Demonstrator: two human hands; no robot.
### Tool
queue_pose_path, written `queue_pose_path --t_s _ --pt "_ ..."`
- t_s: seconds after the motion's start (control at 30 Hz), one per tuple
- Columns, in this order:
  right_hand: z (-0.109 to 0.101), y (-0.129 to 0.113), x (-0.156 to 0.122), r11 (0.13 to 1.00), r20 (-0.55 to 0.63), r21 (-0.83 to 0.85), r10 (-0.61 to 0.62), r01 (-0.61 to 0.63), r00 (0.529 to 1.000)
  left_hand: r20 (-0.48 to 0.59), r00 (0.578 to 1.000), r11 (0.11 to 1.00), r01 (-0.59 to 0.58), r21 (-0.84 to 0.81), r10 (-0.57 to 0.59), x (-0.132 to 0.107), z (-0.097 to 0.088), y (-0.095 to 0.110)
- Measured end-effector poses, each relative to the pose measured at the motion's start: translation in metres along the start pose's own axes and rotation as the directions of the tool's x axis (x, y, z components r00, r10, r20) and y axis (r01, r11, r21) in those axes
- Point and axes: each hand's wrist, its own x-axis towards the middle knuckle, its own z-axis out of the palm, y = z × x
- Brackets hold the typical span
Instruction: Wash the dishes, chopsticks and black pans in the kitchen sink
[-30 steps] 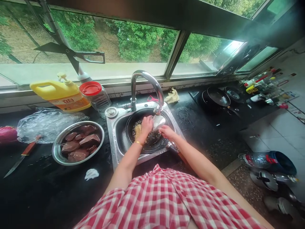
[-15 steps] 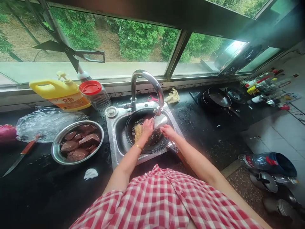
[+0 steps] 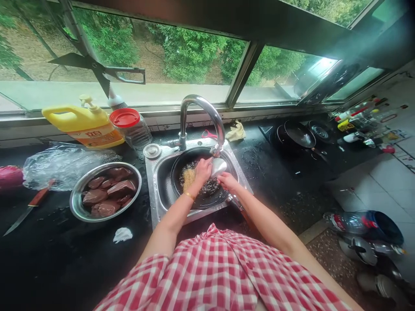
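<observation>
A black wok point(image 3: 181, 190) sits in the steel sink point(image 3: 155, 190) under the curved tap point(image 3: 207, 116). My left hand point(image 3: 202, 170) reaches into the wok, fingers curled against a tan scrubbing pad point(image 3: 188, 177) and touching a shiny metal ladle point(image 3: 218, 166). My right hand point(image 3: 228, 182) is closed on the ladle's handle just below the tap's spout. The wok's handle point(image 3: 241, 211) sticks out over the sink's front right corner.
A steel bowl of raw liver pieces point(image 3: 105, 192) stands left of the sink. Behind it are a yellow oil jug point(image 3: 86, 125), a red-lidded jar point(image 3: 129, 127) and a plastic bag point(image 3: 61, 166). A knife point(image 3: 26, 211) lies far left. Pans point(image 3: 296, 134) sit on the stove at right.
Both hands have shifted slightly over the wok; the ladle bowl has turned a little under the spout. Otherwise nothing moved.
</observation>
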Motion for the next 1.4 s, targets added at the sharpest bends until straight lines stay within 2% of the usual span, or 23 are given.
queue_pose_path --t_s 0.1,0.2,0.33,0.4,0.53,0.6,0.67,0.77,0.83,0.9,0.97,1.0,1.07,1.17,1.23,1.33,1.4 --pt "-0.003 -0.002 -0.003 1.0 -0.002 -0.015 0.006 -0.006 1.0 0.018 0.999 0.999 -0.036 -0.023 0.037 0.0 -0.004 -0.004" --pt "-0.003 -0.002 -0.003 0.999 0.012 -0.05 -0.001 0.001 1.0 -0.007 0.999 0.999 0.046 0.01 -0.046 -0.004 -0.007 -0.004" --pt "0.001 -0.002 0.0 0.999 0.003 -0.049 -0.02 0.02 1.0 0.015 0.998 0.998 -0.061 -0.002 0.061 -0.002 -0.009 0.005" --pt "0.003 -0.001 0.0 0.998 0.009 -0.063 -0.018 0.018 1.0 0.009 0.999 0.999 -0.045 0.014 0.045 0.001 -0.008 0.007" --pt "0.001 -0.002 0.0 0.998 -0.034 -0.059 0.001 -0.003 0.999 0.027 0.999 0.999 -0.024 0.036 0.023 -0.002 -0.006 -0.009" --pt "-0.001 -0.006 0.0 0.998 -0.036 -0.055 0.0 -0.002 0.999 0.036 0.999 0.999 0.025 0.04 -0.026 -0.01 -0.005 -0.024" --pt "-0.002 -0.01 0.0 0.997 -0.025 -0.071 -0.014 0.012 1.0 0.013 0.992 0.991 0.122 0.049 -0.123 -0.02 -0.006 -0.035" --pt "0.0 -0.013 0.002 0.994 -0.023 -0.107 -0.037 0.035 0.999 -0.083 0.973 0.975 0.22 0.037 -0.217 -0.029 -0.011 -0.034" --pt "0.005 -0.01 0.003 0.991 -0.029 -0.131 -0.036 0.032 0.999 -0.089 0.984 0.987 0.157 0.022 -0.154 -0.028 -0.013 -0.019" --pt "0.01 -0.005 0.004 0.987 -0.026 -0.154 -0.04 0.036 0.999 -0.019 1.0 1.0 -0.005 0.008 0.005 -0.02 -0.013 -0.001" --pt "0.014 0.001 0.004 0.982 -0.012 -0.183 -0.06 0.057 0.998 0.037 0.992 0.992 -0.124 -0.007 0.124 -0.006 -0.013 0.011" --pt "0.016 0.003 0.003 0.978 -0.01 -0.197 -0.072 0.069 0.997 0.038 0.991 0.992 -0.13 -0.005 0.13 0.003 -0.013 0.013" --pt "0.015 0.004 0.003 0.972 -0.026 -0.218 -0.097 0.089 0.995 0.0 0.999 0.999 -0.044 0.016 0.044 0.015 -0.014 0.007" --pt "0.009 0.0 0.004 0.976 -0.071 -0.205 -0.094 0.078 0.993 -0.058 0.996 0.997 0.076 0.034 -0.074 0.013 -0.011 -0.01" --pt "0.004 -0.003 0.005 0.988 -0.082 -0.148 -0.054 0.042 0.995 -0.055 0.997 0.998 0.047 0.03 -0.045 -0.003 -0.004 -0.017" --pt "-0.001 -0.004 0.007 0.998 -0.071 -0.063 0.001 -0.006 0.997 -0.027 0.999 0.999 -0.026 0.02 0.027 -0.027 0.007 -0.011" --pt "0.0 -0.002 0.007 0.998 -0.026 -0.06 0.023 -0.024 0.999 0.002 0.996 0.996 -0.093 0.015 0.093 -0.026 0.008 -0.002"
